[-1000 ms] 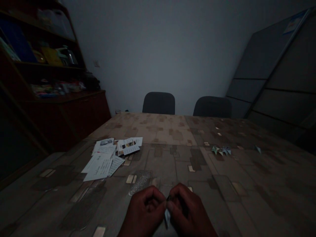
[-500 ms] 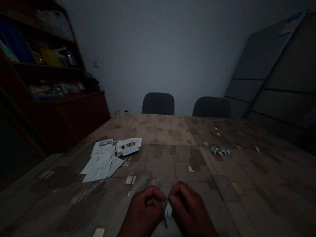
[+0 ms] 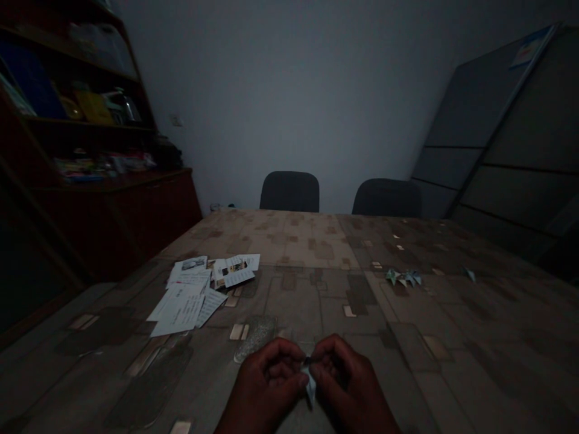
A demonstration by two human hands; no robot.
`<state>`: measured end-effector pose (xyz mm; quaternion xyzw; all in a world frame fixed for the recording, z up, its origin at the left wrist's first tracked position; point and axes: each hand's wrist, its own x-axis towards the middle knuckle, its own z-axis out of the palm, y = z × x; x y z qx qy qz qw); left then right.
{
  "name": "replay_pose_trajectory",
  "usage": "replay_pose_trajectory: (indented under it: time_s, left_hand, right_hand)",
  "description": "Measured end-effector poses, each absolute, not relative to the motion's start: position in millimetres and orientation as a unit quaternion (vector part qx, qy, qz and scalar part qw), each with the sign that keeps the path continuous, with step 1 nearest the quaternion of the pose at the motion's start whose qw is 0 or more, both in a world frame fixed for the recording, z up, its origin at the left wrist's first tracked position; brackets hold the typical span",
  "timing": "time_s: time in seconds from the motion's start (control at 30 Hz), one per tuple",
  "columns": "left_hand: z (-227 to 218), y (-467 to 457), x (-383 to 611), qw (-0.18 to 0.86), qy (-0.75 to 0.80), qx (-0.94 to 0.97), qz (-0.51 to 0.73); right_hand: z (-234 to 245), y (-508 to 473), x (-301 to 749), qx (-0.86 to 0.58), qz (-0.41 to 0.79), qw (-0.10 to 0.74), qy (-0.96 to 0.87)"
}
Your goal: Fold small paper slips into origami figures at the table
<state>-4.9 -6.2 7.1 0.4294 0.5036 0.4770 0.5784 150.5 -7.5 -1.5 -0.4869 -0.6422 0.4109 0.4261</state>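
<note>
Between my two hands, low in the head view, is a small folded piece of pale paper (image 3: 310, 389) with a narrow point hanging downward. My left hand (image 3: 274, 377) pinches its left side near the top with thumb and fingertips. From the other side my right hand (image 3: 341, 377) pinches it too, fingertips almost meeting those of the left. A small dark bit shows at the top, where the fingertips come together. The paper's upper part is mostly hidden by the fingers.
Printed paper sheets (image 3: 181, 301) lie in a pile on the patterned tablecloth (image 3: 294, 301). Several small folded paper pieces (image 3: 404, 277) sit to the right, another folded piece (image 3: 470, 274) farther right. Two dark chairs (image 3: 289, 191) stand behind the table, a shelf cabinet (image 3: 154, 193) at left.
The folded paper has turned slightly between my fingers, its lower point swinging a little to the right. Both hands keep their pinch, in nearly the same place.
</note>
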Motion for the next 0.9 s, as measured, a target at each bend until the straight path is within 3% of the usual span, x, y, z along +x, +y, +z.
replay_pose_trajectory:
  time_s: [0.3,0.57,0.9]
  left_hand:
    - [1.3,-1.4,-8.7,0.604,0.492,0.375,0.502]
    - [5.3,-5.2,-6.2,0.555,0.477,0.419,0.538]
    - [5.3,-5.9,-10.8,0.573,0.412,0.445,0.551]
  right_hand:
    - [-8.1,-9.5,141.7,-0.468,0.481,0.445,-0.592]
    - [-3.1,-8.8,144.9,-0.463,0.448,0.443,-0.623]
    - [-1.7,-11.4,148.0,-0.435,0.411,0.464,-0.654]
